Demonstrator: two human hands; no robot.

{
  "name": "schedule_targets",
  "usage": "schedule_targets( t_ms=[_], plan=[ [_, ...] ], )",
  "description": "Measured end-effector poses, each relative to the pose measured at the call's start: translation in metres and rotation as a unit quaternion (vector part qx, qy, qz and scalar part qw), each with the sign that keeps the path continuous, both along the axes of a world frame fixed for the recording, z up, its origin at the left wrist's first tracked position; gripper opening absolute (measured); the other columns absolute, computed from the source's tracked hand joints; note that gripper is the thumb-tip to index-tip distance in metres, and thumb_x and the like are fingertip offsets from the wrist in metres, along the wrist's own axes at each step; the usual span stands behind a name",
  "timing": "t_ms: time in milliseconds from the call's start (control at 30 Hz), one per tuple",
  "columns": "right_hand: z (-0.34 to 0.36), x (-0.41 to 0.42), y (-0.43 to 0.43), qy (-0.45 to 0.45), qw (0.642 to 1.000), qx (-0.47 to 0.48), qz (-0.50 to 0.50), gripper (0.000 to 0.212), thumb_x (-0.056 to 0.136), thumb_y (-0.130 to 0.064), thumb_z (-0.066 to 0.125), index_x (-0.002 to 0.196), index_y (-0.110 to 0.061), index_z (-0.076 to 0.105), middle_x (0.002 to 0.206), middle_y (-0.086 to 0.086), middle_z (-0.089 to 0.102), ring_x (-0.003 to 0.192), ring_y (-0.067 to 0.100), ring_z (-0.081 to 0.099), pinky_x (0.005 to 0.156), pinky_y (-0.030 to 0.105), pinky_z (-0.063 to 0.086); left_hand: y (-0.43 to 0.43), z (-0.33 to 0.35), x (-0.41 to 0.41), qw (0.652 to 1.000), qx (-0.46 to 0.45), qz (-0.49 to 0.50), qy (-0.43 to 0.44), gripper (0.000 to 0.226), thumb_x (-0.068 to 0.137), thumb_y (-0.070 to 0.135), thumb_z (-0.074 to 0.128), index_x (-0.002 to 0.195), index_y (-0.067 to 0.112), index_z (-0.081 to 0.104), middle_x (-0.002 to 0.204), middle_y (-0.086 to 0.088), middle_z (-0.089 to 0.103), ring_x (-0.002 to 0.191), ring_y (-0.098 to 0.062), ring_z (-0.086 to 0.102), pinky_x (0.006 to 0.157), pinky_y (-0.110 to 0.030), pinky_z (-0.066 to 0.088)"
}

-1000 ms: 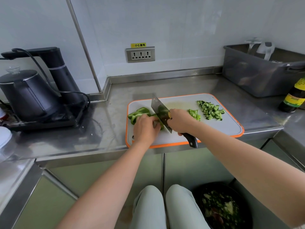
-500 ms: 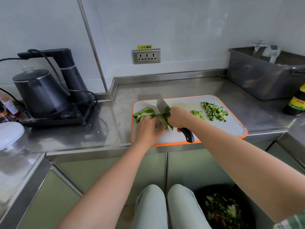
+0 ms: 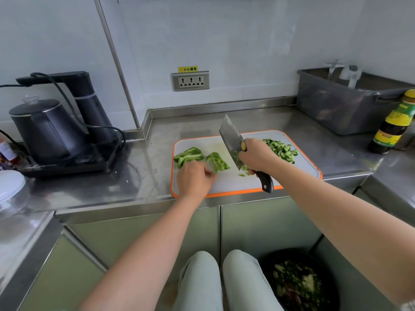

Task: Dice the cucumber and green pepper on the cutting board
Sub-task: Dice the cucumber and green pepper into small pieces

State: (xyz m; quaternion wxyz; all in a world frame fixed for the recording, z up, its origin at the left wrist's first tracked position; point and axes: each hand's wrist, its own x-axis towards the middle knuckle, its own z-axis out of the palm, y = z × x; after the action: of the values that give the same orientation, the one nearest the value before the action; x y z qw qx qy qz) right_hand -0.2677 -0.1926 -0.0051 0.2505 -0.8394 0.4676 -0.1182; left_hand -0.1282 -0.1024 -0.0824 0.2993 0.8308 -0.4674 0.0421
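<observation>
A white cutting board with an orange rim [image 3: 298, 163] lies on the steel counter. On its left part sit a large green pepper piece [image 3: 189, 154] and a bunch of pepper strips [image 3: 218, 161]. My left hand [image 3: 193, 178] is just in front of them, its curled fingertips pinching the near end of the strips. My right hand [image 3: 258, 156] grips the black handle of a cleaver [image 3: 231, 140], whose blade is tilted up over the board's middle. A few small pepper bits [image 3: 243, 174] lie beneath it. Diced cucumber [image 3: 282, 150] is heaped at the board's right.
A black electric kettle on its stand [image 3: 47, 131] with cables occupies the left counter, with a glass lidded bowl [image 3: 11, 191] nearer me. A grey tub [image 3: 345, 108] and a sauce bottle [image 3: 392, 127] stand at the right. A black bin of scraps [image 3: 298, 285] is on the floor.
The cleaver has lifted off the pepper and swung right with its tip raised. My left hand has drawn back from the pepper, leaving the cut strips uncovered.
</observation>
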Motion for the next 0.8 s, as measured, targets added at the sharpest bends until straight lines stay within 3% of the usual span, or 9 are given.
schedule_targets(
  t_ms=[133,233,333,433,533,633,700,800],
  plan=[
    [-0.007,0.001,-0.001,0.023,0.999,0.031,0.005,0.007,0.089,-0.003,0.037,0.083,-0.006,0.039,0.062,0.010,0.050,0.040,0.021,0.054,0.033,0.020,0.037,-0.003,-0.006,0.006,0.999,0.004,0.032,-0.029,0.013,0.076,0.029,0.063,0.070,0.018,0.068,0.081,-0.005,0.067,0.085,-0.028,0.059,0.071,-0.036,0.044],
    [-0.010,0.004,0.000,0.028,0.999,0.045,0.007,0.005,0.089,-0.002,0.036,0.087,-0.006,0.040,0.062,0.009,0.051,0.043,0.022,0.055,0.036,0.021,0.038,-0.011,-0.010,0.013,0.999,0.003,0.020,-0.050,0.019,0.078,0.027,0.060,0.062,0.019,0.063,0.074,-0.005,0.066,0.078,-0.029,0.059,0.066,-0.034,0.039],
    [-0.012,0.005,-0.005,0.008,0.999,0.048,0.004,0.005,0.088,-0.002,0.037,0.088,-0.006,0.041,0.068,0.011,0.052,0.046,0.025,0.056,0.036,0.022,0.039,-0.019,-0.008,0.017,0.996,0.021,-0.006,-0.090,0.025,0.079,0.039,0.062,0.061,0.022,0.062,0.073,-0.004,0.066,0.079,-0.028,0.059,0.067,-0.034,0.037],
    [-0.010,0.003,-0.013,-0.012,0.999,0.041,0.001,0.008,0.091,-0.004,0.038,0.085,-0.006,0.041,0.068,0.011,0.051,0.044,0.024,0.055,0.036,0.023,0.040,-0.025,0.000,0.027,0.993,-0.016,-0.051,-0.109,0.008,0.076,0.028,0.065,0.080,0.021,0.068,0.089,-0.005,0.063,0.091,-0.029,0.053,0.079,-0.036,0.043],
    [-0.011,0.000,-0.021,-0.012,1.000,0.015,0.001,0.022,0.094,-0.007,0.038,0.073,-0.011,0.035,0.058,0.008,0.049,0.040,0.021,0.054,0.035,0.022,0.038,-0.030,0.015,0.044,0.973,0.056,-0.160,-0.157,0.044,0.071,0.012,0.065,0.113,0.021,0.062,0.119,-0.001,0.056,0.113,-0.027,0.047,0.093,-0.036,0.038],
    [-0.014,0.000,-0.028,-0.019,1.000,0.006,-0.002,0.025,0.096,-0.009,0.039,0.071,-0.012,0.035,0.054,0.006,0.049,0.037,0.019,0.054,0.031,0.018,0.034,-0.039,0.027,0.046,0.940,0.185,-0.247,-0.148,0.069,0.077,0.007,0.060,0.141,0.024,0.042,0.153,0.005,0.030,0.140,-0.020,0.025,0.107,-0.034,0.023],
    [-0.017,0.000,-0.032,-0.028,0.999,0.012,-0.007,0.025,0.096,-0.011,0.041,0.071,-0.011,0.036,0.055,0.006,0.048,0.034,0.016,0.053,0.030,0.017,0.033,-0.047,0.029,0.045,0.917,0.236,-0.285,-0.150,0.072,0.079,0.008,0.057,0.145,0.029,0.036,0.156,0.006,0.024,0.144,-0.017,0.017,0.112,-0.034,0.018],
    [-0.020,0.000,-0.035,-0.045,0.998,0.031,-0.007,0.018,0.094,-0.011,0.042,0.076,-0.008,0.041,0.054,0.006,0.048,0.029,0.013,0.050,0.030,0.018,0.034,-0.058,0.032,0.045,0.902,0.244,-0.323,-0.149,0.057,0.078,0.014,0.058,0.132,0.031,0.050,0.136,0.004,0.048,0.135,-0.017,0.033,0.106,-0.031,0.024]
  ],
)
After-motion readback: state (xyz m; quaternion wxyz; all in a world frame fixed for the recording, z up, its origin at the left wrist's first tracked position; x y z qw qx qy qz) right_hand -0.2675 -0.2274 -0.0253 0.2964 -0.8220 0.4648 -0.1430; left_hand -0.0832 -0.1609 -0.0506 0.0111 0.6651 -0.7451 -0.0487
